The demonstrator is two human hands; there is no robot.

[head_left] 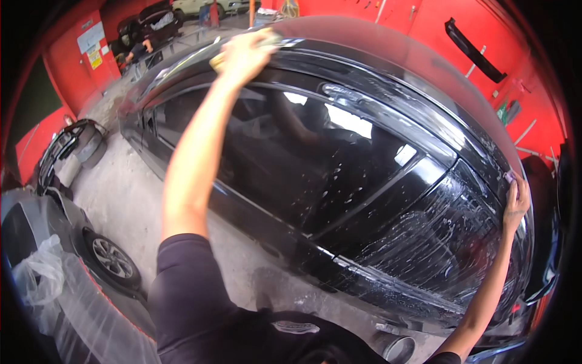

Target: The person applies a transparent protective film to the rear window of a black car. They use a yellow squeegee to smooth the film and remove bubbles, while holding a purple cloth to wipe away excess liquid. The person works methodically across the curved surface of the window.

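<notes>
A black car (267, 164) fills the middle, its side windows and panels wet with streaks of whitish suds toward the right. Stretched far forward, my left hand (245, 57) presses a yellow sponge (217, 62) on the roof edge; motion blurs it and the fingers cover most of it. At the far right, my right hand (516, 203) rests against the car's end with fingers closed on a small purple piece (509, 177), whose kind is too small to make out.
A second car (112, 258), partly draped in clear plastic sheeting (79, 303), stands at lower left. A bucket (398, 347) sits by my body. Car parts (66, 148) lie on the concrete floor. Another person (140, 51) is at the far left. A black trim piece (474, 50) hangs on the red wall.
</notes>
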